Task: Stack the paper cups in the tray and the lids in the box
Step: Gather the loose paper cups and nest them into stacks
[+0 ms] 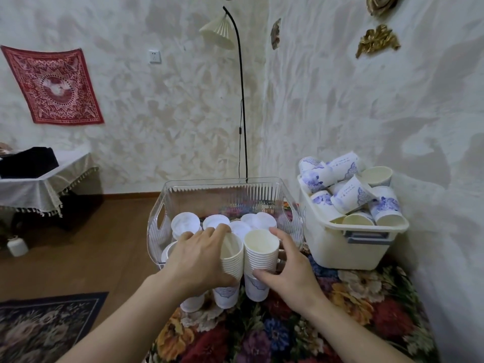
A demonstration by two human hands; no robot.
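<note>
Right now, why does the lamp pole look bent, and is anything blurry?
Head view: the wide-angle lens bows the lamp pole and room edges; soft shadows mottle the wall; both hands, left hand and right hand, and the cup stacks look fairly sharp, corners softer.

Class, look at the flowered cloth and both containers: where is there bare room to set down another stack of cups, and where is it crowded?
Free: the flowered cloth in front of the white bin, right of the right hand; also the clear tray's far strip behind the lids. Crowded: the bin, heaped with loose cups, and the tray's near side, where the left hand and right hand hold stacks.
</note>
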